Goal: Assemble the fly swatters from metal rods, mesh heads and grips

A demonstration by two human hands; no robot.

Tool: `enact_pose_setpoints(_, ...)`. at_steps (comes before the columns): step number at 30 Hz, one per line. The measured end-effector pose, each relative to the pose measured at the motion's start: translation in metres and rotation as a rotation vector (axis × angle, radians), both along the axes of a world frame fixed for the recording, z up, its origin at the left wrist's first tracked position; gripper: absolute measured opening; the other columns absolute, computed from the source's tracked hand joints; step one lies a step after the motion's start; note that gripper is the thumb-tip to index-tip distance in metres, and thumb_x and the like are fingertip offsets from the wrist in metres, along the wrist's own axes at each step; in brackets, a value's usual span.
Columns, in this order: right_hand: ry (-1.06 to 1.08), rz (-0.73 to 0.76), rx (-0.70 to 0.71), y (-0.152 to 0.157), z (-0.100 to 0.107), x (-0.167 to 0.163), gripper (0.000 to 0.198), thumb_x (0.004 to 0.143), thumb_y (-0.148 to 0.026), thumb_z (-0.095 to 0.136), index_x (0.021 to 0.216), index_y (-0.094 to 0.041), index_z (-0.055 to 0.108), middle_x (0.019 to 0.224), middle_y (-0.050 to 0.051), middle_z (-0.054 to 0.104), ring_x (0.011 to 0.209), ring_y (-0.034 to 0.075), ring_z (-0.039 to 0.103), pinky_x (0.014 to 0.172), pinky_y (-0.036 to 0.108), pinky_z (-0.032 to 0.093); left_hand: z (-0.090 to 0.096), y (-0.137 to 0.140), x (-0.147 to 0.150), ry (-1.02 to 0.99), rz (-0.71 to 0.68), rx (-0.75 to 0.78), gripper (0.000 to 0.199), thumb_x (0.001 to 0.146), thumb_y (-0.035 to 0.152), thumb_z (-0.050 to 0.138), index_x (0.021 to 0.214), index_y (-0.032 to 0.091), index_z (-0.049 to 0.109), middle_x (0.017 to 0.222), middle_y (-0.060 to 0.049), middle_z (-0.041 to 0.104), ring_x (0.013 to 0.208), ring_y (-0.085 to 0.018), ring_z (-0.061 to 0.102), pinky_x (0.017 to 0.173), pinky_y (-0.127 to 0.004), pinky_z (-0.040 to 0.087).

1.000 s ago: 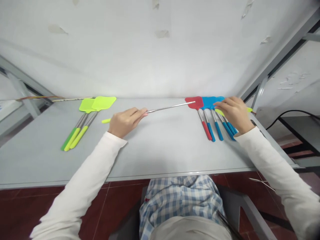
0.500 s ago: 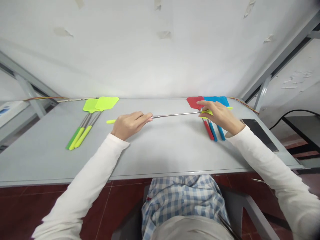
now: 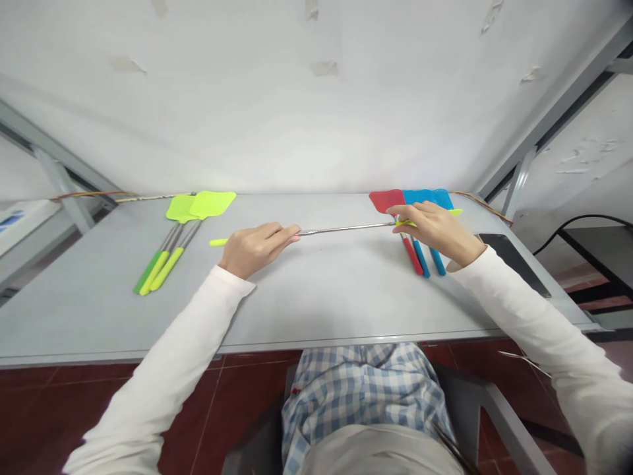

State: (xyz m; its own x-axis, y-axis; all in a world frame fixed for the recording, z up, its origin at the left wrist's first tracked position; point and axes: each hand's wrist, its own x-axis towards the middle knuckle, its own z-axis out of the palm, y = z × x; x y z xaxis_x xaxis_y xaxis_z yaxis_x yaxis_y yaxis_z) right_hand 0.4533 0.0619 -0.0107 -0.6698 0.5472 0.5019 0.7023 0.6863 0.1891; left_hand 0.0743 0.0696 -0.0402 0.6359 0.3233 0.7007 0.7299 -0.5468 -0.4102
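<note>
Since the frame one second earlier, the right hand (image 3: pixel 438 231) has moved left from above the blue handles, bringing the yellow-green head (image 3: pixel 455 212) to the right end of the metal rod (image 3: pixel 346 229). The left hand (image 3: pixel 257 249) is closed around the rod and its yellow-green handle (image 3: pixel 218 242), whose rounded tip projects to the left of the fist. The right hand pinches the flat head, seen nearly edge-on, between thumb and fingers; its far edge shows beyond the knuckles. The rod is slender, shiny and stepped near the left fingertips; it spans the gap between the hands, above the middle of the smooth grey table (image 3: pixel 336 297). Whether the rod is seated in the head cannot be told. At far left lie yellow-green swatters (image 3: pixel 212 204) with broad, rounded paddles, overlapping, their metal shafts and grips slanting to the near left beside a green grip (image 3: pixel 147 272). At far right, a red swatter (image 3: pixel 387 201) lies against blue swatters (image 3: pixel 428 196), partly covered by the right hand. A dark, flat, rectangular device (image 3: pixel 514 264) lies right of the right wrist.
</note>
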Motion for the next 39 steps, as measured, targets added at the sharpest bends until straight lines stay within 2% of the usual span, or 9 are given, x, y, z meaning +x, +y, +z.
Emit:
enact_pose_setpoints(8,-0.035,0.003,0.037,-0.005,0.006,-0.001,0.023,0.102,-0.029,0.040,0.119,-0.019,0.052,0.083,0.004,0.066,0.075,0.018,0.060,0.072,0.030,0.043,0.001,0.001,0.003,-0.002,0.031,-0.134,0.027,0.098,0.038,0.049,0.092,0.028,0.073,0.061,0.001,0.060,0.048,-0.007,0.050,0.044,-0.025,0.023)
enact_pose_setpoints(15,-0.217,0.055,0.073,-0.007,0.006,-0.009,0.026,0.100,-0.014,0.033,0.110,-0.016,0.057,0.082,0.007,0.066,0.074,0.019,0.058,0.072,0.031,0.043,0.006,0.001,0.011,0.028,0.045,-0.158,0.027,0.098,0.040,0.048,0.094,0.029,0.073,0.064,0.000,0.062,0.048,-0.008,0.049,0.045,-0.026,0.023)
enact_pose_setpoints(23,-0.224,0.104,0.081,-0.012,0.002,-0.017,0.031,0.099,-0.008,0.029,0.091,-0.018,0.058,0.076,0.006,0.060,0.072,0.018,0.053,0.069,0.030,0.041,0.001,-0.004,0.020,0.010,0.013,-0.162,0.024,0.097,0.039,0.051,0.094,0.029,0.073,0.064,0.001,0.063,0.048,-0.008,0.048,0.046,-0.026,0.022)
enact_pose_setpoints(26,-0.240,0.132,0.051,-0.013,0.001,-0.025,0.028,0.099,-0.009,0.032,0.097,-0.017,0.058,0.079,0.007,0.062,0.073,0.019,0.052,0.073,0.031,0.040,-0.002,-0.006,0.030,0.031,0.008,-0.208,0.026,0.097,0.040,0.049,0.096,0.030,0.073,0.066,0.000,0.063,0.050,-0.009,0.049,0.048,-0.026,0.022)
enact_pose_setpoints(31,-0.199,-0.027,0.085,-0.006,-0.007,-0.044,0.029,0.099,-0.012,0.035,0.118,-0.012,0.057,0.085,0.010,0.066,0.081,0.022,0.056,0.077,0.035,0.037,-0.003,-0.005,0.053,-0.035,0.059,-0.286,0.034,0.100,0.044,0.043,0.100,0.028,0.072,0.069,-0.002,0.063,0.055,-0.011,0.053,0.049,-0.027,0.023)
enact_pose_setpoints(35,-0.161,-0.074,0.078,0.004,-0.014,-0.058,0.029,0.102,-0.020,0.034,0.102,-0.014,0.063,0.081,0.009,0.066,0.076,0.021,0.055,0.072,0.034,0.035,-0.002,-0.001,0.068,-0.085,0.055,-0.306,0.038,0.101,0.046,0.038,0.102,0.026,0.070,0.070,-0.002,0.063,0.058,-0.012,0.057,0.049,-0.028,0.025)
enact_pose_setpoints(39,-0.070,0.017,-0.007,0.022,-0.019,-0.047,0.030,0.102,-0.020,0.034,0.096,-0.017,0.063,0.079,0.007,0.066,0.072,0.019,0.054,0.067,0.032,0.035,-0.002,0.006,0.066,-0.063,0.057,-0.316,0.041,0.101,0.048,0.035,0.100,0.027,0.070,0.068,-0.002,0.061,0.054,-0.012,0.054,0.047,-0.029,0.023)
